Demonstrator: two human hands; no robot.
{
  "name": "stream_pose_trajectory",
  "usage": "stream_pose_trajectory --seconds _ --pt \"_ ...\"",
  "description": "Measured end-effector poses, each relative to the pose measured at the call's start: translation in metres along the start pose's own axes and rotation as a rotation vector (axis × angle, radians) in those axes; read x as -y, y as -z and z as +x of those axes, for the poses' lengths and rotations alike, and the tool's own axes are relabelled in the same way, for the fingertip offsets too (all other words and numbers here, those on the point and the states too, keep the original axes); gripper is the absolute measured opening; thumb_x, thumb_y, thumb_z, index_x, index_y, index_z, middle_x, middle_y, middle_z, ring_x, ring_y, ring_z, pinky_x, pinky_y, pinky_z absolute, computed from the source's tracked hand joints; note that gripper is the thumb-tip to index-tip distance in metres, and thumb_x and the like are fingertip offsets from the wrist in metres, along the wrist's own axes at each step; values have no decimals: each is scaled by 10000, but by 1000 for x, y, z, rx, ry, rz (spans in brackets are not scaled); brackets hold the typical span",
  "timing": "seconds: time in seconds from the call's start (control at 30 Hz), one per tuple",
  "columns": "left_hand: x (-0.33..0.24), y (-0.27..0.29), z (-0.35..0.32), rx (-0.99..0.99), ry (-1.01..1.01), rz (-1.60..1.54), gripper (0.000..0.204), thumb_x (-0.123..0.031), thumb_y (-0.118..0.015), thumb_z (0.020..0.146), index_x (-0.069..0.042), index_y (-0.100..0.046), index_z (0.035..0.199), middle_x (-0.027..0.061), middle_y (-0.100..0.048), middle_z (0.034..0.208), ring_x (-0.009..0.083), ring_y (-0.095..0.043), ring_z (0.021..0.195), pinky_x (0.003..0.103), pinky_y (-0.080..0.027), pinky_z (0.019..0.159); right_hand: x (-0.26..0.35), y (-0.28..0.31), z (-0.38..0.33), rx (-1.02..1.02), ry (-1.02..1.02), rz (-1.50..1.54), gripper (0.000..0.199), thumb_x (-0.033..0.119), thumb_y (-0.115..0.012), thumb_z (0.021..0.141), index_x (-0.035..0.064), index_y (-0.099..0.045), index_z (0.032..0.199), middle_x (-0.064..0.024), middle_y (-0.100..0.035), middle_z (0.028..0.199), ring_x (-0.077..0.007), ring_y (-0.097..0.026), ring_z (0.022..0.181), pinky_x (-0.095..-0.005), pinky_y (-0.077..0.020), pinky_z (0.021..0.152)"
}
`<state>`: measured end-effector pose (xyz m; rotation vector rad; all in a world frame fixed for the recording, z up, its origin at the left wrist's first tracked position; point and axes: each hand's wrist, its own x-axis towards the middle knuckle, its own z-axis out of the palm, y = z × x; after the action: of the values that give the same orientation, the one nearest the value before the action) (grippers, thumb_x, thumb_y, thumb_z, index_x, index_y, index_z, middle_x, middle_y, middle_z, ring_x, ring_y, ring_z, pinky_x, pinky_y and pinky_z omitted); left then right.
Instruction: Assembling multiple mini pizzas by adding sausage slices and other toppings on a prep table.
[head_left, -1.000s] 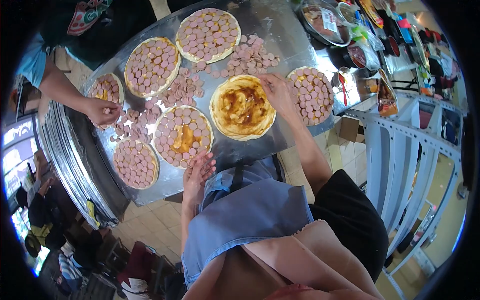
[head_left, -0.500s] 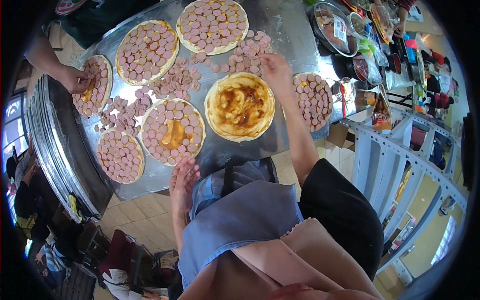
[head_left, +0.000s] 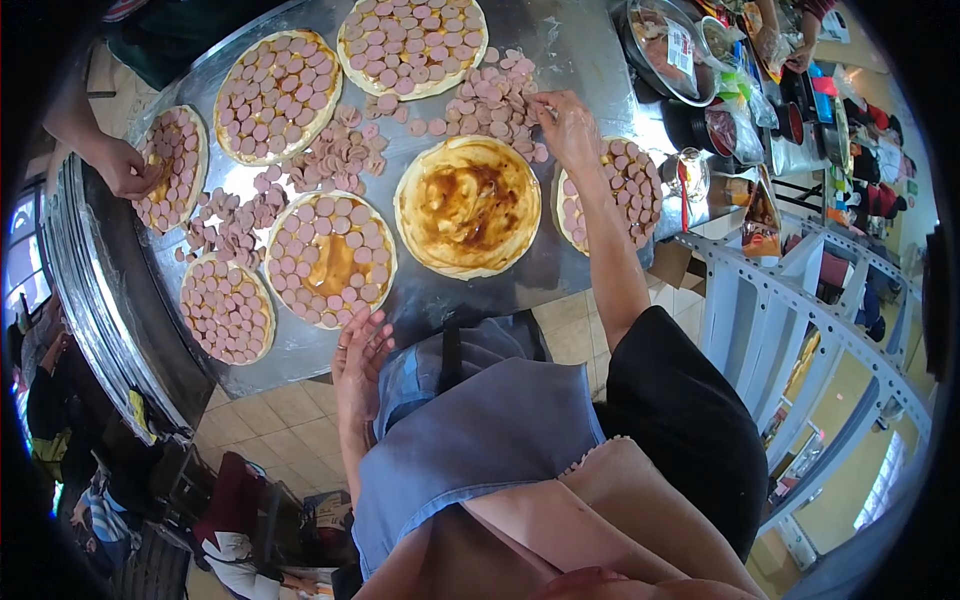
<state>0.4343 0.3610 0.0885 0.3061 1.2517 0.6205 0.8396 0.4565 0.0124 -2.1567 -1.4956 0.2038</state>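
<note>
In front of me lies a dough round (head_left: 468, 208) spread with brown and yellow sauce, bare of slices. My right hand (head_left: 570, 130) reaches past it, fingertips drawn together at the right edge of a pile of pink sausage slices (head_left: 492, 95); anything between them is too small to make out. My left hand (head_left: 361, 348) hangs at the table's front edge, its fingers apart and loosely curled, below a pizza (head_left: 330, 260) ringed with sausage slices around a sauced middle. Partly behind my right forearm is another slice-covered pizza (head_left: 632, 195).
More slice-topped pizzas (head_left: 278, 98) stand across the metal table (head_left: 575, 50), with loose slices (head_left: 345, 150) between them. At the left, another person's hand (head_left: 125, 168) is over a pizza. A metal bowl (head_left: 668, 50) and jars stand right, near a pale metal rack (head_left: 800, 310).
My right hand has shifted slightly right along the slice pile, uncovering a few slices. My left hand stays by the table edge. The other person's hand has drawn back slightly. The view has shifted a little.
</note>
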Motion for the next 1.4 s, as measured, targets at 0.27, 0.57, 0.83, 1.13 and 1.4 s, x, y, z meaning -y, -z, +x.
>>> stream_pose_trajectory --seconds 0.27,0.57,0.83,1.13,1.4 --pt "5 4 -1 -17 -11 -51 383 -202 -534 955 -8 -483 1282 119 -593 1196 186 -612 1001 298 -505 862 7 20 -3 156 -580 991 189 178 -634 912 32 -671 1027 -22 -674 927 -34 -519 659 -149 -367 499" --pt "10 8 -2 -8 -32 -84 385 -205 -518 963 -2 -474 1287 122 -579 1218 179 -605 1012 293 -500 869 37 26 -16 253 -498 944 209 125 -646 894 6 -634 1066 -32 -675 927 -39 -533 649 -156 -371 488" --pt "14 18 -12 -41 -56 -137 377 -216 -479 982 -4 -469 1294 124 -571 1227 186 -591 1034 306 -490 885 83 -22 -11 295 -134 835 161 108 -651 879 -1 -664 997 -53 -682 908 -107 -626 775 -231 -515 725" --pt "14 26 -15 -50 -48 -164 393 -230 -475 984 -7 -454 1307 122 -561 1236 195 -587 1041 310 -491 893 198 -112 -6 610 84 845 178 146 -657 888 -9 -652 974 -39 -677 917 -106 -631 826 -245 -513 741" --pt "9 42 -20 -99 -72 -176 379 -238 -468 989 -14 -476 1294 125 -572 1229 189 -591 1037 301 -495 880 300 -165 -14 579 306 626 179 175 -668 810 38 -671 925 -146 -669 865 -295 -657 782 -377 -523 712"
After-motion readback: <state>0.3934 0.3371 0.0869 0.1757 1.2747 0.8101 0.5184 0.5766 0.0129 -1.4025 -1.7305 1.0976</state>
